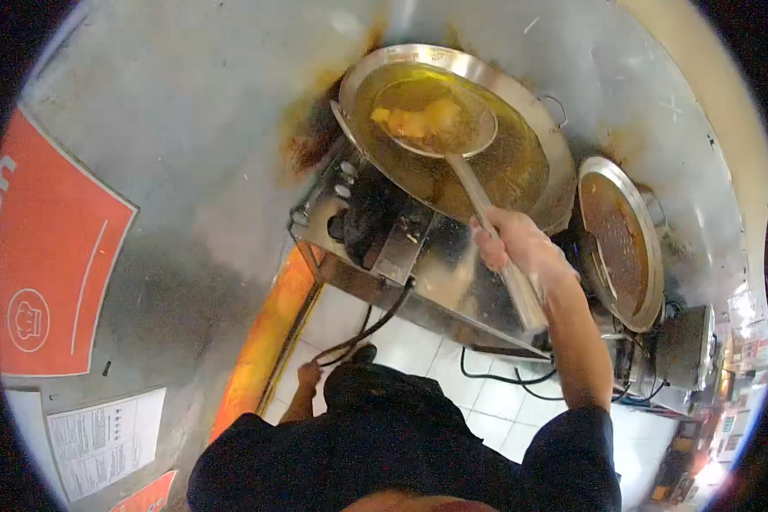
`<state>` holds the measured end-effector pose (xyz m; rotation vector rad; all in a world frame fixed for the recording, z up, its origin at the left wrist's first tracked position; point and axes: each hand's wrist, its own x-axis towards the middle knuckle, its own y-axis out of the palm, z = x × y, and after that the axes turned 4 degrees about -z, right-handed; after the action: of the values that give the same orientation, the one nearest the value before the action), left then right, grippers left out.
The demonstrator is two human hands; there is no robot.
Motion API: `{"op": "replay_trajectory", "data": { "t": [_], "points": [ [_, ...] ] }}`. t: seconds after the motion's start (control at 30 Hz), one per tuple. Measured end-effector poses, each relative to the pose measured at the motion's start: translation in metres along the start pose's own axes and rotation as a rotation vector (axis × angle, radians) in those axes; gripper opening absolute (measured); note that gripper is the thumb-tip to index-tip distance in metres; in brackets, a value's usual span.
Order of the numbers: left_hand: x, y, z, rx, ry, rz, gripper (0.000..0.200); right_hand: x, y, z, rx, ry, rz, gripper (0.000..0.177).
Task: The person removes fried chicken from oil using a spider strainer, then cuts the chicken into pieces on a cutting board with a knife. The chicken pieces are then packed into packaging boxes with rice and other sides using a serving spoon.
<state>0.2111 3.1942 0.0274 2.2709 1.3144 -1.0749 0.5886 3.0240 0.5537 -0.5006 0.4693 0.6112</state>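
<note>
My right hand (520,247), in a thin clear glove, grips the long handle of a round skimmer (454,155). The skimmer's basket is over the oil of a wide metal frying pan (563,175), well inside the rim. Golden fried pieces (418,119) lie in the basket, bunched toward its far side. My left hand (310,373) hangs low at my side, small in view, its fingers curled, near a black hose (375,324) and away from the pan.
A second round pan (654,273) with brown, oily contents stands to the right. Under the large pan is a metal stove (350,235) with knobs at its left. An orange panel (260,341) borders the white tiled floor (414,337). Grease stains mark the metal wall (230,102).
</note>
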Motion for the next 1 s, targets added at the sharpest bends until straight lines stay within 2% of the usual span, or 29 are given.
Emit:
{"op": "replay_trajectory", "data": {
  "t": [0.07,0.1,0.13,0.27,0.33,0.37,0.4,0.43,0.47,0.5,0.53,0.57,0.6,0.63,0.67,0.7,0.73,0.77,0.8,0.83,0.87,0.9,0.93,1.0],
  "points": [
    [0.008,-0.008,0.015,0.033,-0.240,-0.001,0.021,0.007,0.000,-0.008,0.446,0.087,0.126,0.021],
    [0.011,-0.008,0.024,0.042,-0.229,-0.065,0.020,0.002,0.011,0.000,0.507,0.146,0.024,0.018],
    [0.017,-0.016,0.036,0.051,-0.240,-0.047,0.019,0.001,0.015,-0.001,0.523,0.146,0.011,0.018],
    [0.028,-0.046,0.068,0.178,-0.270,0.059,0.017,0.004,0.021,-0.002,0.410,-0.076,0.081,0.023],
    [0.036,-0.049,0.077,0.233,-0.262,0.078,0.016,-0.004,0.020,-0.008,0.865,0.163,0.170,0.012],
    [0.040,-0.050,0.076,0.292,-0.244,0.103,0.015,0.007,0.025,-0.015,0.798,0.043,0.136,0.014],
    [0.047,-0.052,0.079,0.398,-0.213,0.145,0.015,0.010,0.038,-0.009,0.703,-0.119,0.032,0.006],
    [0.050,-0.058,0.087,0.539,-0.178,0.192,0.015,0.005,0.044,-0.018,0.614,-0.201,-0.025,0.006],
    [0.064,-0.064,0.096,0.708,-0.095,0.244,0.014,0.003,0.049,-0.019,0.599,-0.198,-0.038,0.010],
    [0.088,-0.063,0.114,0.904,0.069,0.321,0.014,0.001,0.055,-0.021,0.584,-0.195,-0.051,0.014],
    [0.120,-0.060,0.145,1.047,0.258,0.417,0.014,-0.002,0.051,-0.020,0.621,-0.085,-0.037,0.023],
    [0.103,-0.078,0.093,1.509,0.692,0.500,0.035,0.013,0.042,-0.023,0.443,-0.167,-0.106,0.029],
    [0.121,-0.074,0.150,1.531,1.002,0.319,0.016,0.013,0.039,-0.024,0.383,-0.227,-0.121,0.011],
    [0.091,-0.079,0.119,1.153,0.431,0.418,0.015,0.002,0.043,-0.019,0.446,-0.156,-0.129,0.010],
    [0.083,-0.073,0.110,0.850,0.093,0.336,0.015,-0.004,0.041,-0.001,0.495,-0.142,-0.131,0.011],
    [0.078,-0.065,0.100,0.548,-0.150,0.230,0.015,-0.004,0.037,0.011,0.633,-0.149,-0.126,0.012],
    [0.073,-0.064,0.094,0.427,-0.243,0.188,0.015,-0.008,0.033,0.014,0.774,-0.130,-0.122,0.013],
    [0.071,-0.063,0.089,0.389,-0.272,0.182,0.015,-0.012,0.026,0.020,0.842,-0.131,-0.090,0.012],
    [0.076,-0.063,0.092,0.448,-0.244,0.212,0.015,-0.023,0.022,0.030,0.786,-0.191,-0.150,0.011],
    [0.078,-0.067,0.097,0.648,-0.110,0.306,0.016,-0.033,0.014,0.041,0.738,-0.248,-0.184,0.012],
    [0.085,-0.074,0.116,1.001,0.214,0.450,0.016,-0.041,0.009,0.050,0.691,-0.292,-0.216,0.013],
    [0.080,-0.090,0.100,1.288,0.688,0.529,0.017,-0.045,0.001,0.059,0.703,-0.334,-0.213,0.014],
    [0.069,-0.090,0.093,1.300,0.670,0.542,0.017,-0.047,-0.008,0.066,0.718,-0.375,-0.209,0.016],
    [0.073,-0.082,0.108,0.631,-0.106,0.328,0.016,-0.057,-0.018,0.079,0.886,-0.407,-0.156,0.018]
  ]
}}
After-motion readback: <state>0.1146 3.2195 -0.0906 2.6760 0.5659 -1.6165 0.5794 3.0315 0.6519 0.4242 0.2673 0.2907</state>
